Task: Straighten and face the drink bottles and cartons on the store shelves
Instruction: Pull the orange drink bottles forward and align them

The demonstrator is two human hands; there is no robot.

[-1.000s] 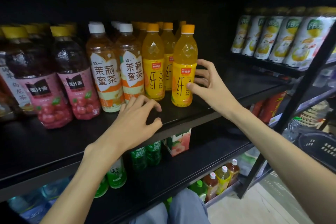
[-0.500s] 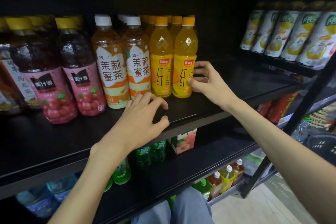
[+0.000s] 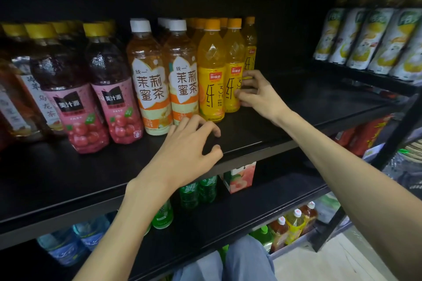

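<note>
Two orange juice bottles stand side by side at the front of the black shelf, the left one and the right one, with more behind. My right hand grips the lower right side of the right bottle, thumb on its label. My left hand rests on the shelf's front edge with curled fingers, holding nothing, just before two white-capped jasmine tea bottles. Pink-labelled dark juice bottles stand further left.
Yellow-and-white drink packs line a shelf at the upper right. Below are green bottles, a peach carton, water bottles and small tea bottles. A black upright post stands right.
My right hand has pushed the right orange juice bottle back and left until it stands beside the other front one. My left hand has stayed on the shelf edge.
</note>
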